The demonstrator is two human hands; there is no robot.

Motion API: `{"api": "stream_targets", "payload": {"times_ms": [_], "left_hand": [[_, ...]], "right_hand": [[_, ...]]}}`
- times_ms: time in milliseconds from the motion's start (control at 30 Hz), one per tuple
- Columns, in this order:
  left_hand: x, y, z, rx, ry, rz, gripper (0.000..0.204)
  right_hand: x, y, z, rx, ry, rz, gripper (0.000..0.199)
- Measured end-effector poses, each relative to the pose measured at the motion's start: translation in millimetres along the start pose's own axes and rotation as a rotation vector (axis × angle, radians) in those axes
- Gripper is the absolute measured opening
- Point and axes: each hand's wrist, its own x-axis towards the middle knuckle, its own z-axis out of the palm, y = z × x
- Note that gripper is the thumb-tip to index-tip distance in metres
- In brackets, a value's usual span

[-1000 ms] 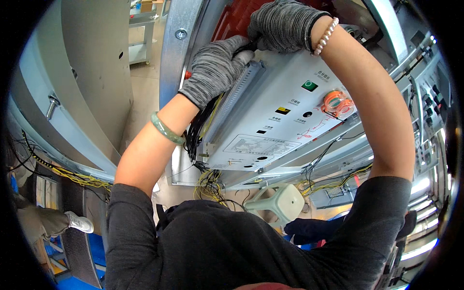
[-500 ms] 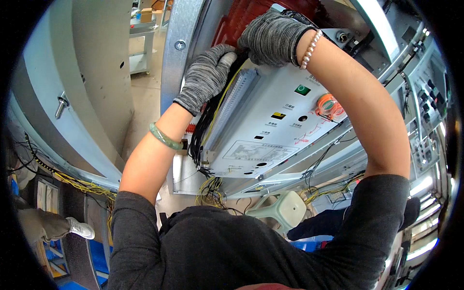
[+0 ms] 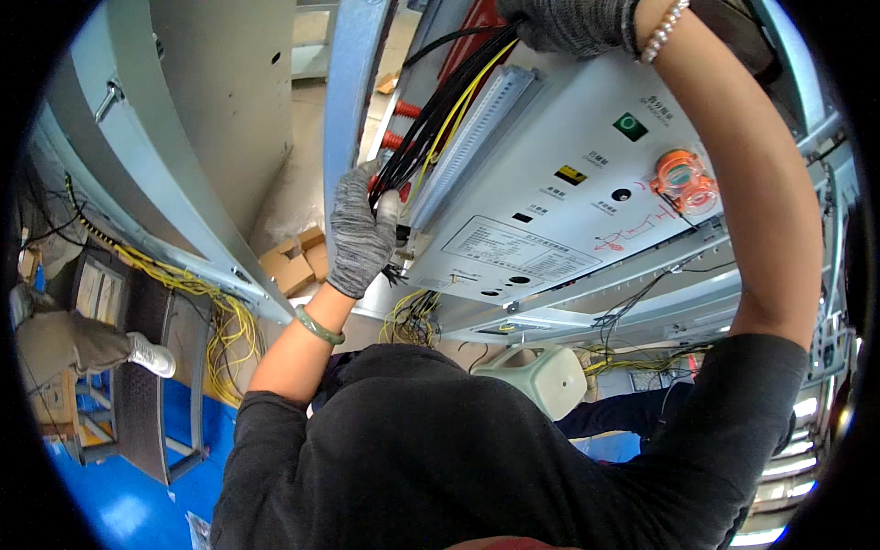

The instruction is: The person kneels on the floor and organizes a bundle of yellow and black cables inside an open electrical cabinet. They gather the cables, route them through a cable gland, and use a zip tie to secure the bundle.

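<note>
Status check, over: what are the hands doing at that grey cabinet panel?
Left hand gloved, gripping black and yellow wire bundle beside the panel. Right hand gloved, on the bundle's top end. White slotted wire duct runs alongside.

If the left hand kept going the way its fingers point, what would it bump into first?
The left hand points up along the wire bundle it already touches. Going on, it would likely slide along those black and yellow wires toward the red parts beside them; depth is hard to judge here.
</note>
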Motion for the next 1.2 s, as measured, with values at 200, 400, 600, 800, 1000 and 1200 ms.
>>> {"api": "stream_targets", "payload": {"times_ms": [200,400,600,800,1000,1200], "left_hand": [[-18,-23,-5,-0.127,-0.303,-0.330,0.050],[10,-8,-26,-0.400,-0.524,-0.403,0.038],[82,37,-6,-0.165,-0.674,-0.297,0.056],[37,15,-6,-0.079,-0.715,-0.277,0.062],[-36,-42,1,-0.481,-0.743,-0.567,0.039],[-26,-46,14,-0.030,-0.688,-0.328,0.052]], "right_hand": [[-11,3,0,0.065,0.009,-0.109,0.023],[2,7,15,-0.033,0.094,-0.119,0.022],[-10,3,6,0.187,0.191,-0.214,0.020],[5,22,50,-0.039,0.359,-0.209,0.019],[8,17,43,0.026,0.300,-0.192,0.024],[10,13,37,0.063,0.291,-0.172,0.024]]}}
